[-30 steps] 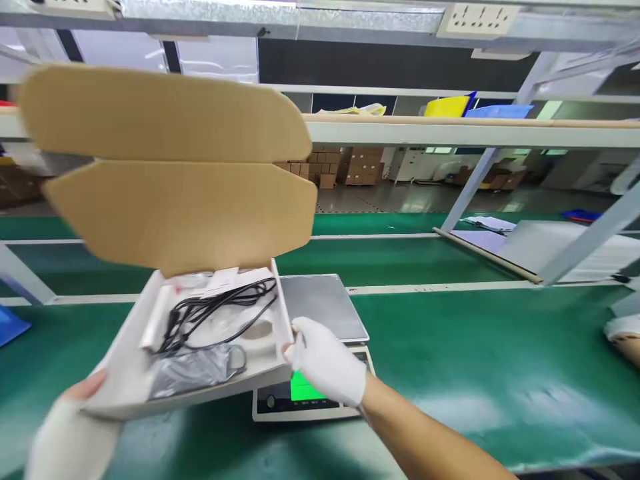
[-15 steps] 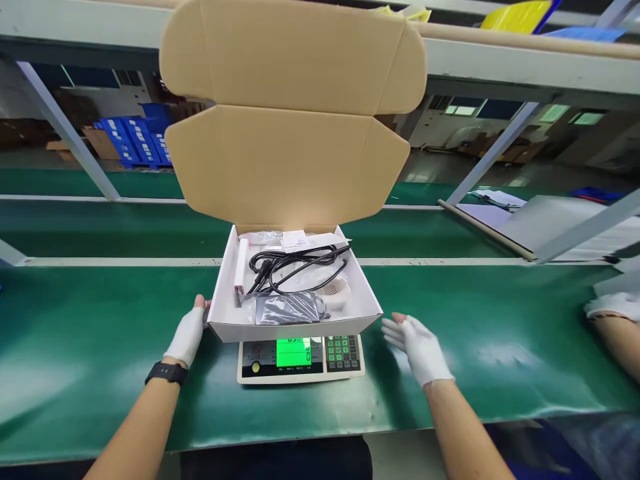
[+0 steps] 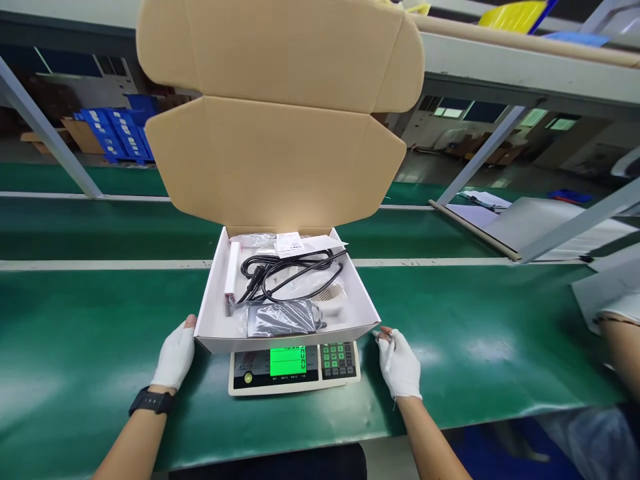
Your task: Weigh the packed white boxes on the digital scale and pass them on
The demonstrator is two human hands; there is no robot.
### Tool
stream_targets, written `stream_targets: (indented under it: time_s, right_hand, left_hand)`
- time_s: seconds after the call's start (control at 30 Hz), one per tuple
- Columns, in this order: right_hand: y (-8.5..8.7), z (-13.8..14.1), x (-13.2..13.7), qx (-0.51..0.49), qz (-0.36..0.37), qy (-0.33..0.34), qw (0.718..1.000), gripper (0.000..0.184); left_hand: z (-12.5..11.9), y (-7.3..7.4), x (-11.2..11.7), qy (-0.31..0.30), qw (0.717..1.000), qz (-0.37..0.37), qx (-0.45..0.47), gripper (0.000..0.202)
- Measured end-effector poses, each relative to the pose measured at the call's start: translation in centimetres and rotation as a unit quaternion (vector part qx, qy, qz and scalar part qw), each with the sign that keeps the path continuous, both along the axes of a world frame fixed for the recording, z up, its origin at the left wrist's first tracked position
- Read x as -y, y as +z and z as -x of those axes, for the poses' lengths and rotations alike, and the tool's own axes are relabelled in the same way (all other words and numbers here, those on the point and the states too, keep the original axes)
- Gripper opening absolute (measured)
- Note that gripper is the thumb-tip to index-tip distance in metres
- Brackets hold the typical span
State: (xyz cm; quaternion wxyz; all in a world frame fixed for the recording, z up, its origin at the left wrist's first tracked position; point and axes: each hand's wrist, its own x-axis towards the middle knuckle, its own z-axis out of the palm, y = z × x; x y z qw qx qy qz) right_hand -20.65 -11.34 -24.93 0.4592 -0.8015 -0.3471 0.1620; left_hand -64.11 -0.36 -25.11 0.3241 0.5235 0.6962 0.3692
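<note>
The left hand [image 3: 173, 357] is beside the box [image 3: 220, 344] at its near-left corner, the right hand [image 3: 399, 365], loosely curled, at the near-right; I cannot tell whether either grips. Between them, the box appears set on the lit scale [image 3: 313, 388]. Cable [image 3: 259, 275] and bagged item [image 3: 285, 319] are inside; the lid [image 3: 280, 160], beyond, stands unclosed.

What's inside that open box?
Inside the open box: a black cable, a dark plastic-wrapped item, papers, a slim white piece and a pale slotted piece. Cable and papers partly cover what lies beneath; I can't identify that.
</note>
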Motion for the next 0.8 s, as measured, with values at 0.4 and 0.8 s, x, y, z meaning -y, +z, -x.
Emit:
stream_targets:
  time_s: [0.4, 0.8]
  right_hand:
    - [15.4, 1.3, -6.0, 0.052, -0.170, 0.079, 0.981, 0.059]
    - [28.5, 19.5, -17.6, 0.329, -0.169, 0.496, 0.786, 0.028]
  left_hand:
    - [1.3, 2.3, -1.3, 0.042, 0.961, 0.043, 0.270, 0.046]
    - [-1.9, 12.4, -7.3, -0.056, 0.931, -0.064, 0.354, 0.058]
